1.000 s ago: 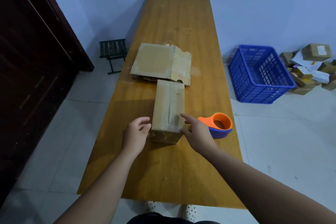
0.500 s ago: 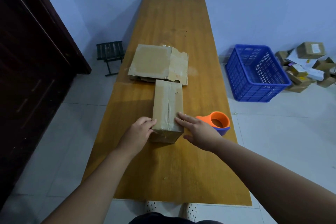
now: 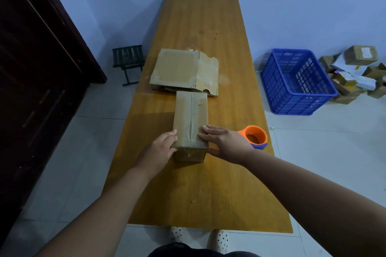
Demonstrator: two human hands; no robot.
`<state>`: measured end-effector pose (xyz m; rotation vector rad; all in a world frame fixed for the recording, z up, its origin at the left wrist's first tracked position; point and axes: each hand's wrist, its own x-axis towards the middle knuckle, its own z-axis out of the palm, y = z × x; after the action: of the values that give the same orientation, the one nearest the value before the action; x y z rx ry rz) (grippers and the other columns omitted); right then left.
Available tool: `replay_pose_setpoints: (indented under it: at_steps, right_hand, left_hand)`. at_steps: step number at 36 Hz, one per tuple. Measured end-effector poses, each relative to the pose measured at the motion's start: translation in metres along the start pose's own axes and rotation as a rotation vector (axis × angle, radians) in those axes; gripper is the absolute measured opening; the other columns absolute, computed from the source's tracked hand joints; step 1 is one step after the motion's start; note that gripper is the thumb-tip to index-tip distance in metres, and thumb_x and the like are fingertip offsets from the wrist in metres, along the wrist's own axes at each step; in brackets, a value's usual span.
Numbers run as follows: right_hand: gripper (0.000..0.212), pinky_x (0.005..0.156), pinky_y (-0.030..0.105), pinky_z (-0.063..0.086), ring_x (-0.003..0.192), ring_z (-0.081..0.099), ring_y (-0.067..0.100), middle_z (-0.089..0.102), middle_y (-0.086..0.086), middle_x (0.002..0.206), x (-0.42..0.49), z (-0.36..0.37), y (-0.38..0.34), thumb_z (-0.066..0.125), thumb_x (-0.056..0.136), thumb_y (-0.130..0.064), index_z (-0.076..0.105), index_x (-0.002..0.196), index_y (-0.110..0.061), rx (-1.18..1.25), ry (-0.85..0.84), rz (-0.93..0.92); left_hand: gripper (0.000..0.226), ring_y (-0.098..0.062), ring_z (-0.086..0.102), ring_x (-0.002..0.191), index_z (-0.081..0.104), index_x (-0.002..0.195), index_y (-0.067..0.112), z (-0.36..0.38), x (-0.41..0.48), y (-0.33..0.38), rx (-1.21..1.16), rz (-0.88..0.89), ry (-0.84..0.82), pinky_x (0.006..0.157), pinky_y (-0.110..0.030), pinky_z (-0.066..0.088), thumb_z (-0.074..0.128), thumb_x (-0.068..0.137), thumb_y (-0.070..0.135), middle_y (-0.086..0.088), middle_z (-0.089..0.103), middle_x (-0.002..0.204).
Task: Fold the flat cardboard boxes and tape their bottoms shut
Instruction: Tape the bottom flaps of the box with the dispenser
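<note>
Box sits on table, about middle, taped seam on top. Left hand at box's left side, fingers bent round near top edge, holding it. Right hand lies flat on box top, fingers straight and close together, thumb down by near right corner. Orange tape holder on table, just behind right hand. Flat cardboard lies right behind box. Blue basket on floor, right of table.
</note>
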<state>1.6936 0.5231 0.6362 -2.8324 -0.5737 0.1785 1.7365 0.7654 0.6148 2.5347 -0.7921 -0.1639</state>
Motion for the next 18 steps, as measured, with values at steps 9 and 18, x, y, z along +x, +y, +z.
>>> replay_pose_setpoints:
  at_steps: [9, 18]
  right_hand:
    - [0.054, 0.1, 0.039, 0.048, 0.131, 0.047, 0.025, 0.052, 0.008, 0.14, -0.006, 0.021, -0.003, 0.07, 0.085, -0.031, 0.055, 0.134, -0.015, 0.059, 0.206, 0.008]
    - [0.061, 0.105, 0.043, 0.043, 0.132, 0.045, 0.028, 0.049, 0.012, 0.141, -0.008, 0.036, -0.001, 0.07, 0.083, -0.036, 0.051, 0.136, -0.012, 0.001, 0.227, -0.025]
  left_hand:
    - [0.04, -0.023, 0.052, 0.124, 0.058, 0.124, 0.002, 0.005, -0.003, -0.005, -0.045, 0.025, 0.028, 0.103, -0.025, 0.033, 0.065, 0.085, 0.003, -0.008, 0.052, 0.137]
    - [0.049, -0.014, 0.041, 0.129, 0.047, 0.134, 0.013, 0.01, -0.015, -0.002, -0.142, -0.026, 0.065, 0.099, -0.03, 0.043, 0.063, 0.089, 0.023, 0.001, 0.039, 0.147]
